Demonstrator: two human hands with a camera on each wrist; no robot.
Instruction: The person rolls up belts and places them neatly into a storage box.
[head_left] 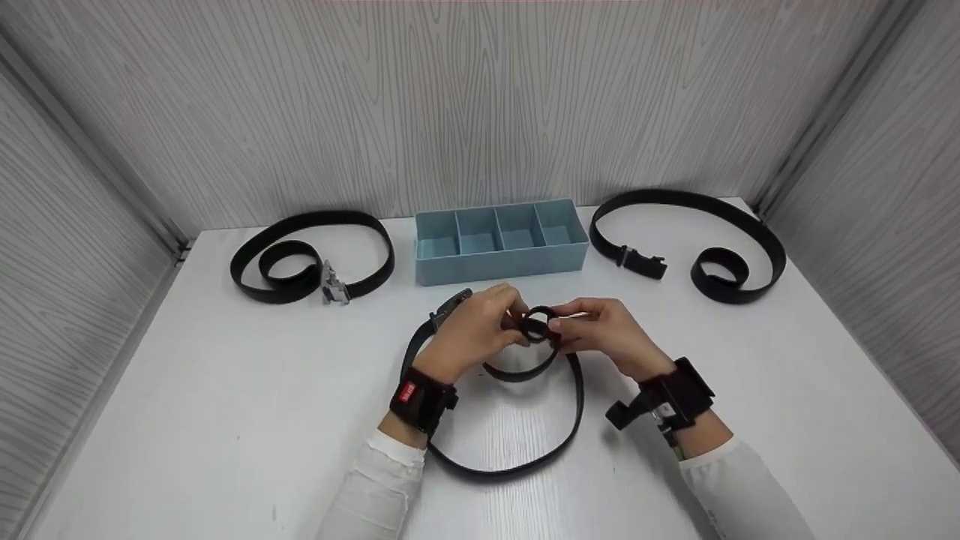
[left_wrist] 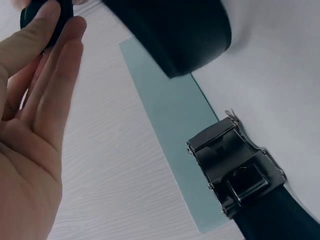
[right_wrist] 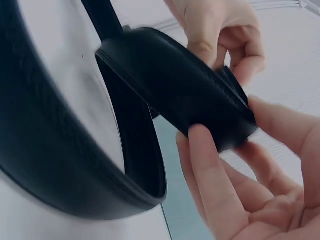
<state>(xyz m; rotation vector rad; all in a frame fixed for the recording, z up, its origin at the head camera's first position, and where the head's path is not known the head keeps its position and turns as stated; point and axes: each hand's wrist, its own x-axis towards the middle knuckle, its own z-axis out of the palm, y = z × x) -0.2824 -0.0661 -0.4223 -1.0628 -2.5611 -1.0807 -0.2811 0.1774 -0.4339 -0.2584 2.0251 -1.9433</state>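
Left hand (head_left: 474,328) pinching a belt's (head_left: 493,475) coil (head_left: 535,327) over the mid worktop (head_left: 300,420), right hand (head_left: 604,334) pinching its three-o'clock side, tray (head_left: 501,266) sitting at eleven, wristband's (head_left: 429,406) red tag (head_left: 406,391) showing at eight, lettering blurring, left hand partly hiding the belt.

I saw the box (head_left: 502,265) toward the back of the table (head_left: 225,420), in front of the back wall (head_left: 480,90). The left belt (head_left: 315,218) lay to its left, with its buckle (head_left: 334,286) just right of its coil. The right belt (head_left: 667,196) lay close on the box's other side, its buckle end nearer the box and its rolled end farther right. In front of the box I had the middle belt (head_left: 487,475), its rolled end between the left hand (head_left: 472,330) and the right hand (head_left: 611,337), its buckle end just beyond the left hand.
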